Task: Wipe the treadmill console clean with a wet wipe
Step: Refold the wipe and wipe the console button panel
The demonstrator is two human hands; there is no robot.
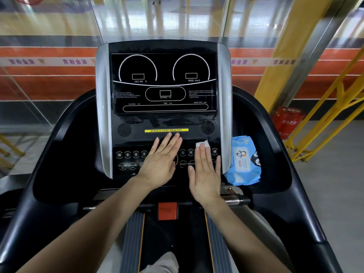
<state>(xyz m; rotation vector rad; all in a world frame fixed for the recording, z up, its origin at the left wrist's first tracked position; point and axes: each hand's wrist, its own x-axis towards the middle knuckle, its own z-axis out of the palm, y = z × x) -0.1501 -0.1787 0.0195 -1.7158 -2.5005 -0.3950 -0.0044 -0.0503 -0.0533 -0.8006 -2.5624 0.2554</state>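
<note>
Treadmill console (163, 83), seen from above by a person standing on the belt. Both hands are on the lower button panel (128, 160).

Right hand (205, 170): flat, fingers straight and together, palm down. It presses a small folded wet wipe (201, 144) against the panel. Only the wipe's far white edge shows, poking out past the fingertips; the rest lies under the fingers. Nothing is curled round it, so the wipe is pinned by pressure, not gripped. Likely reason: a flat palm spreads the cloth and covers more surface per stroke.

Left hand (162, 162): also flat, fingers straight and slightly fanned, lying on the panel's middle, fingertips near the yellow label strip (166, 130). It holds nothing. Judged to be bracing the body while the other hand works.

The wipe sits on the right half of the panel, among the numbered speed buttons (214, 151), just beside the console's right silver edge.

Wipe packet (243, 160): blue, lying in the right side tray, just beside the console and near the right hand, handy for a fresh sheet.

The display above shows streaky reflections; whether it has been wiped cannot be told.
</note>
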